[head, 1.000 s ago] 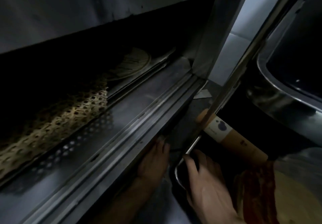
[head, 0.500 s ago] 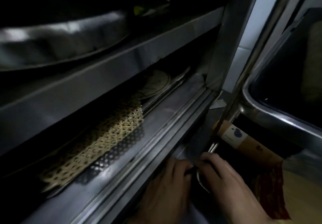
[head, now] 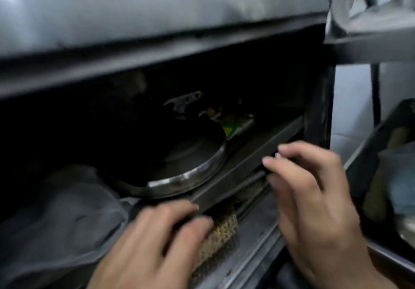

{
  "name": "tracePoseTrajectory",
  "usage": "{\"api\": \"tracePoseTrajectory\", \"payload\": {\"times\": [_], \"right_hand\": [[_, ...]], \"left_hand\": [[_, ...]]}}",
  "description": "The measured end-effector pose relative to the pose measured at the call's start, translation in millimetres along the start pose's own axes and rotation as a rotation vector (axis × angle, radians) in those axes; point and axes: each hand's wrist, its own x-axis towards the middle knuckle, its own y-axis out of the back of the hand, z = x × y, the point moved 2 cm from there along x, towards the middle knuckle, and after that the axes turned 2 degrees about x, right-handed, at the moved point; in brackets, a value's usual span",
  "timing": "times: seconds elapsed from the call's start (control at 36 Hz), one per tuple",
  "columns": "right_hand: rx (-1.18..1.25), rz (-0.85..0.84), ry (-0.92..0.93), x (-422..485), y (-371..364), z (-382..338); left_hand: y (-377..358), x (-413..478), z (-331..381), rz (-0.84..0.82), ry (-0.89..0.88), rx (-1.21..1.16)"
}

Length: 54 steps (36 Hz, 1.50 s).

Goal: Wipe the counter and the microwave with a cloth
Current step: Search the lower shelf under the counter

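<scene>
My left hand (head: pixel 152 246) hovers low in front of a metal shelf unit, fingers apart, with its fingertips at the front rail of the middle shelf (head: pixel 242 165). Further right and higher, my right hand (head: pixel 312 201) has its fingers spread beside the same rail and holds nothing. A grey crumpled cloth-like bundle (head: pixel 67 212) lies on the middle shelf at the left, apart from both hands. The view is blurred by motion. I cannot make out a microwave.
A round metal pan (head: pixel 193 167) sits on the middle shelf behind the rail, with small packets (head: pixel 238 124) behind it. A woven mat (head: pixel 221 237) lies on the lower shelf under my left hand. The counter edge (head: pixel 157 48) runs above. A dark rack (head: pixel 381 176) stands at the right.
The view has swung upward from the lower shelf to the middle shelf and counter edge. Both hands have risen from the lower rail and moved apart.
</scene>
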Motion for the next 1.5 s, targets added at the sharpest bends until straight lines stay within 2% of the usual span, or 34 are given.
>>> {"api": "tracePoseTrajectory", "payload": {"times": [0.08,0.11,0.17,0.25,0.36,0.44,0.53,0.64,0.72,0.89,1.06,1.31,1.5], "right_hand": [[0.048,0.078,0.009,49.0,-10.5,1.2],[0.065,0.094,0.008,63.1,-13.8,1.0],[0.058,0.085,0.005,80.5,-19.9,-0.6],[0.046,-0.008,-0.026,85.0,-38.7,10.1],[-0.009,-0.280,-0.078,61.5,-75.6,31.6],[-0.074,-0.448,-0.118,37.4,-93.9,49.8],[-0.105,-0.416,-0.222,23.7,-93.9,62.6],[-0.150,-0.356,-0.360,21.2,-89.4,77.7],[-0.177,-0.442,-0.349,25.4,-95.0,88.5],[-0.176,-0.655,-0.435,16.8,-105.9,114.3],[-0.243,-0.685,-0.384,3.5,-104.7,128.6],[-0.255,-0.739,-0.352,7.3,-105.4,116.7],[-0.303,-0.810,-0.270,7.8,-106.2,107.1]], "left_hand": [[28.4,44.7,-14.3,0.016,0.133,-0.164],[38.5,55.2,-17.8,0.042,0.136,-0.137],[53.1,73.4,-11.0,-0.065,0.056,0.004],[33.7,70.8,-23.6,-0.057,-0.015,0.188],[-19.3,60.1,-66.5,-0.239,0.147,0.067],[-43.8,49.1,-66.7,-0.411,0.093,0.080],[-56.4,51.9,-59.1,-0.445,0.075,0.068],[-75.9,90.4,-46.0,-0.400,0.017,0.171],[-89.2,125.0,-33.7,-0.397,0.038,0.253],[-133.5,149.5,-5.8,-0.535,-0.026,0.325],[-161.9,141.3,-1.6,-0.588,-0.066,0.443],[-160.8,144.4,-11.8,-0.613,-0.170,0.687],[-162.4,146.9,-27.1,-0.718,-0.146,0.705]]}}
